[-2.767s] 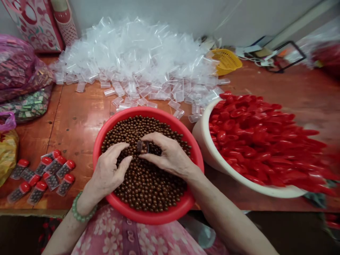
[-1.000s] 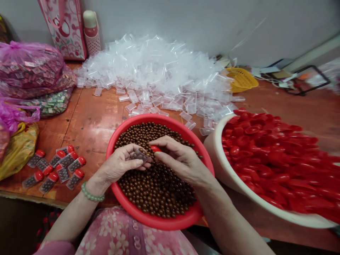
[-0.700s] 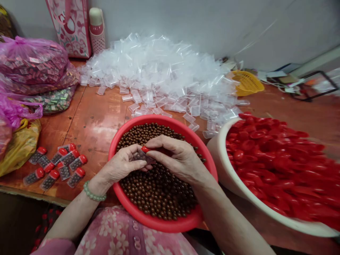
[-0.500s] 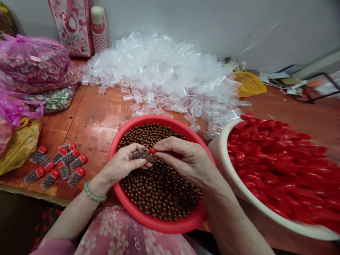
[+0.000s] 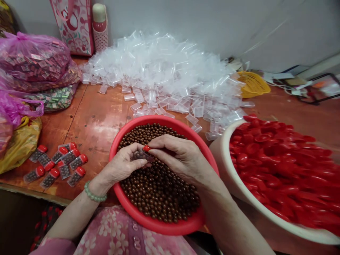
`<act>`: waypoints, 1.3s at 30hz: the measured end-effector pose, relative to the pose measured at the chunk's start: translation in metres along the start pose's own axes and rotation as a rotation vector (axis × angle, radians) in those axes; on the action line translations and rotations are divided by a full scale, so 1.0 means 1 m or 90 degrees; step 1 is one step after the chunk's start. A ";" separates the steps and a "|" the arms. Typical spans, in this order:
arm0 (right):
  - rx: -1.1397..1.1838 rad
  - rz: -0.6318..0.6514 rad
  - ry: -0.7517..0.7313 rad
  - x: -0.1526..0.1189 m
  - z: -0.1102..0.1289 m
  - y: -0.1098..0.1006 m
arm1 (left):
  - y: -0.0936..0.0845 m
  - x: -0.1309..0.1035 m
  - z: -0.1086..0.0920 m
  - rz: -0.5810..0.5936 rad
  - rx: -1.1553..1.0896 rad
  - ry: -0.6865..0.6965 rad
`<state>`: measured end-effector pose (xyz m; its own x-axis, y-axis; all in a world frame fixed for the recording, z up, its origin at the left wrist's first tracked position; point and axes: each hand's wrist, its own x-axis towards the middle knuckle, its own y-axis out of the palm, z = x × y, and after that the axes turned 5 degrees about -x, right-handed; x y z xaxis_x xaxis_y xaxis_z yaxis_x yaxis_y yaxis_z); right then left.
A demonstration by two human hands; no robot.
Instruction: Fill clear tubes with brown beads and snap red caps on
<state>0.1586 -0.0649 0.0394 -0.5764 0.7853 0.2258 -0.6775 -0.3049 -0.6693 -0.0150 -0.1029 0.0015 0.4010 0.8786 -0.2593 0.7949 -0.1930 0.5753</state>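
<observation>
My left hand (image 5: 129, 161) is closed around a small clear plastic case (image 5: 140, 154) filled with dark brown balls. Between thumb and fingers, my right hand (image 5: 183, 156) pinches a red cap (image 5: 146, 148) at the open end of that case; whether it is seated cannot be made out. Both hands are over a red basin (image 5: 162, 228) full of shiny brown balls (image 5: 162, 198). Left of the basin lie several filled cases with red caps (image 5: 78, 161). On the right, a white tub (image 5: 225, 148) is heaped with red caps (image 5: 278, 170).
A big pile of clear empty cases (image 5: 170, 71) spreads behind the basin, with a yellow basket (image 5: 253, 85) at its right. Pink bags of small packets (image 5: 37, 63) and a yellow bag (image 5: 23, 145) sit at left. A bottle (image 5: 100, 28) and a patterned bag (image 5: 74, 28) stand against the wall.
My right hand has shifted slightly left, bringing the red cap against the end of the case. My left hand stays nearly still. The whole view has moved slightly.
</observation>
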 end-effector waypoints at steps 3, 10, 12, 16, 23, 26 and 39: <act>-0.031 0.034 0.000 -0.007 -0.003 -0.010 | 0.000 0.001 0.000 -0.017 0.031 -0.007; -0.053 -0.008 0.052 -0.018 -0.006 -0.024 | -0.001 0.002 -0.002 -0.024 0.013 0.001; -0.046 -0.015 0.044 -0.013 -0.005 -0.016 | -0.001 0.002 -0.002 -0.022 0.016 0.003; -0.056 0.012 -0.003 -0.008 -0.003 -0.007 | -0.002 0.002 0.001 -0.039 0.019 0.012; -0.103 0.099 0.033 -0.016 -0.002 -0.025 | -0.002 0.002 -0.002 -0.059 0.041 0.042; -0.042 0.010 0.067 -0.014 -0.004 -0.021 | -0.004 0.003 0.000 -0.045 0.002 0.027; 0.627 -0.261 0.228 -0.003 -0.011 0.015 | 0.002 -0.002 -0.001 -0.052 -0.163 0.010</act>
<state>0.1551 -0.0656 0.0216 -0.1704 0.9851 -0.0222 -0.9427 -0.1564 0.2946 -0.0142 -0.1047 0.0041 0.3317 0.8936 -0.3023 0.6827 -0.0063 0.7307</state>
